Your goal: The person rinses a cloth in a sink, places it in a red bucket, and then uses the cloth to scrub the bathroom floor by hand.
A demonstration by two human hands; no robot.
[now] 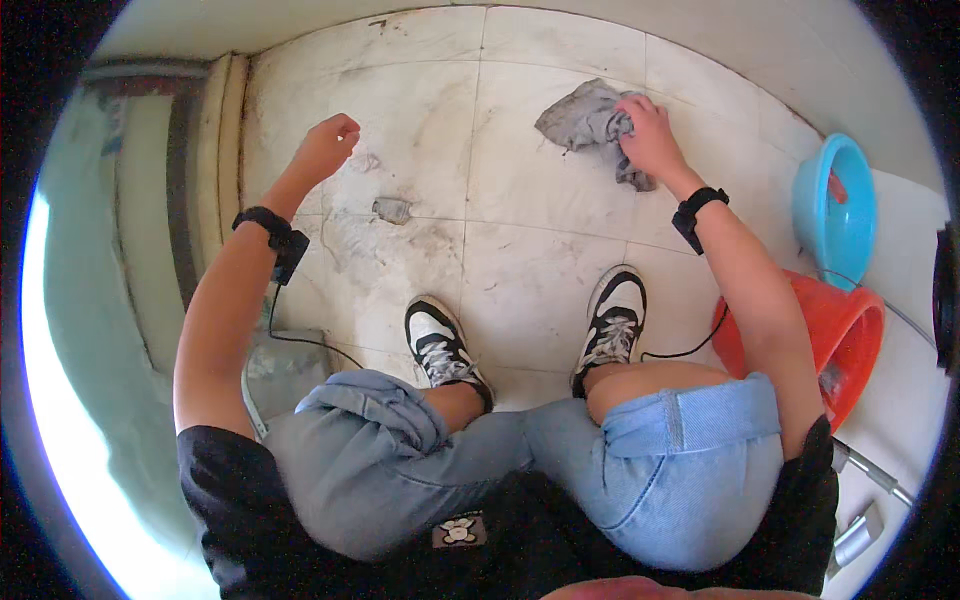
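Note:
My right hand (pixel 650 135) is closed on a crumpled grey rag (pixel 590 115), which lies on the dirty pale tile floor (pixel 540 190) ahead of my right foot. Dark stains mark the rag's spread left part. Farther left, my left hand (pixel 328 146) hovers with its fingers curled in; whether anything is inside them is hidden. A small grey scrap (pixel 391 210), perhaps a piece of cloth or a pad, lies on the tiles between that hand and my left shoe (pixel 440 335). Whitish residue and dark smears surround it.
To the right, a light-blue basin (pixel 858 225) leans near the wall, with a reddish object (pixel 837 187) inside. Beside my right forearm, a red bucket (pixel 850 350) lies tipped. Black cables hang from both wrist straps. A door frame (pixel 228 150) stands along the left.

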